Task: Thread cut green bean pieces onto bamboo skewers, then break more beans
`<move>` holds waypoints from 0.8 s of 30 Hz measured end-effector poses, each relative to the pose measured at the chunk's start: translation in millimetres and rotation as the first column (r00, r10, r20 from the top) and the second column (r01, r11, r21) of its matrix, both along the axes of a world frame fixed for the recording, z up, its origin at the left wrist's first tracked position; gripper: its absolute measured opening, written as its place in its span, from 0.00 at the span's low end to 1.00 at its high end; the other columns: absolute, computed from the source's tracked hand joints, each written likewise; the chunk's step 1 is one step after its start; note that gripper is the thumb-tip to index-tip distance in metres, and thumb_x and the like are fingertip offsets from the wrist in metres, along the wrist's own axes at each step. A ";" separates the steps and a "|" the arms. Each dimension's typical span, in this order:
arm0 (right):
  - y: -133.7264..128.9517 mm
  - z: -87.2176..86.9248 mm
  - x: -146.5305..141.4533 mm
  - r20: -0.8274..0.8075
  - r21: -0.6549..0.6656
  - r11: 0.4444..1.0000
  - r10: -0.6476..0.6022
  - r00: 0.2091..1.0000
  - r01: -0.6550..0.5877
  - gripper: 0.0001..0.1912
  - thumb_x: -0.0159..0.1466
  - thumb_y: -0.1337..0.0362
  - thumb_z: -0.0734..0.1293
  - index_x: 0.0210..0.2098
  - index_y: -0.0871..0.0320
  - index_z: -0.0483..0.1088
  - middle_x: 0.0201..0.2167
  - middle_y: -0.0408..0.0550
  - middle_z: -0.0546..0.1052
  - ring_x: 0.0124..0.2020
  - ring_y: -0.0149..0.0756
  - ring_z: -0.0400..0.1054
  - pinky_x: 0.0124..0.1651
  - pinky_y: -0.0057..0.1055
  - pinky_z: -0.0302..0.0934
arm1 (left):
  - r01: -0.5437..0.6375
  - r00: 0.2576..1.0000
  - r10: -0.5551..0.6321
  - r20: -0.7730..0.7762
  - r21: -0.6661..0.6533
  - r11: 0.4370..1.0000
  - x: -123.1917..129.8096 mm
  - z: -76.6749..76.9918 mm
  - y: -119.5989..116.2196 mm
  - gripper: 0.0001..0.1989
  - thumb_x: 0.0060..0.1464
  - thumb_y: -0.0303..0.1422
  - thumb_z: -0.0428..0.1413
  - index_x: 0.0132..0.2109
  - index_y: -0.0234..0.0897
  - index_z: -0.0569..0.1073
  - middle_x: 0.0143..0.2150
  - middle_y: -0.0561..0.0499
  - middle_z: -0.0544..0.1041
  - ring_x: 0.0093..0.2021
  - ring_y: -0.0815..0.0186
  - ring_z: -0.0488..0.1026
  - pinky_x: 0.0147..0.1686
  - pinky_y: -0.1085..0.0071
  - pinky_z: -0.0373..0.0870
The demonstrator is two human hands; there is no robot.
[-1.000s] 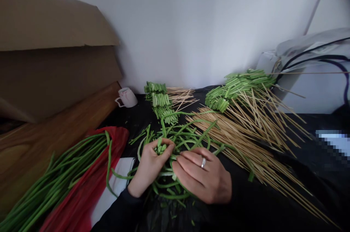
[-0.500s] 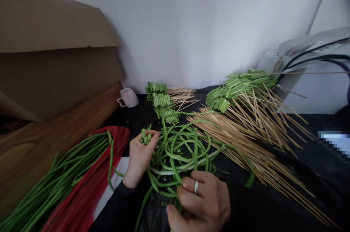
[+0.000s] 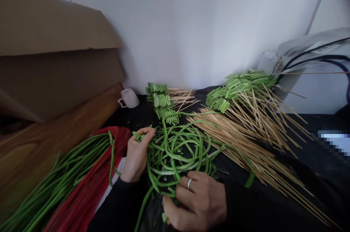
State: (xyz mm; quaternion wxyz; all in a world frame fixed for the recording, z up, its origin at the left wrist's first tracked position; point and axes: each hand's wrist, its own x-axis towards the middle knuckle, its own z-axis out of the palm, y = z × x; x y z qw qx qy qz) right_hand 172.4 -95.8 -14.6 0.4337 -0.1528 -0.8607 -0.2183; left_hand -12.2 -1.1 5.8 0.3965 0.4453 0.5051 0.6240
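Note:
My left hand (image 3: pixel 136 154) is closed around several short cut pieces of green bean (image 3: pixel 138 136), at the left side of a tangled pile of long green beans (image 3: pixel 188 159). My right hand (image 3: pixel 198 201), with a silver ring on one finger, is curled at the near edge of that pile. A pale green bean end (image 3: pixel 164 217) pokes out below its thumb; the rest of that bean is hidden by the fingers. Several long beans curve just beyond my right knuckles.
A red bag (image 3: pixel 82 184) of uncut long beans lies left. Bamboo skewers (image 3: pixel 246 144) spread right. Skewered bean pieces (image 3: pixel 161 99) and a larger stack (image 3: pixel 246 84) sit near the wall. A white mug (image 3: pixel 129 98) stands beside a cardboard box (image 3: pixel 60 75).
My left hand has turned and shifted slightly left, so the bean pieces show less. My right hand has moved a little left, and a bean end now shows under its thumb.

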 end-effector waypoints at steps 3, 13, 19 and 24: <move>0.0 1.6 0.8 0.021 -0.007 1.000 0.013 1.000 -0.013 0.13 0.59 0.64 0.67 0.44 0.60 0.69 0.20 0.38 0.67 0.19 0.30 0.58 0.23 0.33 0.43 | -0.012 0.999 0.010 0.031 0.070 0.997 -3.4 -1.5 2.2 0.09 0.41 0.34 0.67 0.28 0.35 0.76 0.36 0.53 0.77 0.36 0.69 0.70 0.40 0.73 0.63; -0.5 -1.5 0.2 0.021 -0.022 1.000 -0.005 1.000 0.006 0.13 0.61 0.63 0.67 0.44 0.61 0.70 0.21 0.39 0.67 0.20 0.31 0.58 0.23 0.33 0.45 | 0.209 0.960 -0.251 0.128 0.272 0.939 -0.2 8.0 -6.9 0.02 0.46 0.27 0.64 0.29 0.37 0.77 0.35 0.52 0.77 0.41 0.67 0.71 0.48 0.70 0.65; 4.7 -2.1 -1.3 0.066 -0.062 0.998 0.015 0.998 -0.011 0.10 0.64 0.68 0.63 0.44 0.65 0.71 0.25 0.44 0.72 0.25 0.32 0.63 0.26 0.33 0.51 | 0.454 0.801 -0.491 0.343 0.188 0.871 -3.9 24.7 -16.5 0.06 0.47 0.29 0.64 0.29 0.34 0.74 0.31 0.53 0.71 0.29 0.73 0.67 0.27 0.78 0.64; 16.3 -1.1 5.2 0.138 -0.101 0.990 -0.087 0.987 0.101 0.10 0.66 0.69 0.62 0.43 0.67 0.71 0.33 0.49 0.74 0.34 0.36 0.68 0.34 0.36 0.58 | 0.717 0.606 -0.683 0.408 0.092 0.691 -4.8 29.1 -24.6 0.10 0.53 0.33 0.60 0.29 0.35 0.68 0.24 0.56 0.64 0.19 0.76 0.54 0.18 0.77 0.53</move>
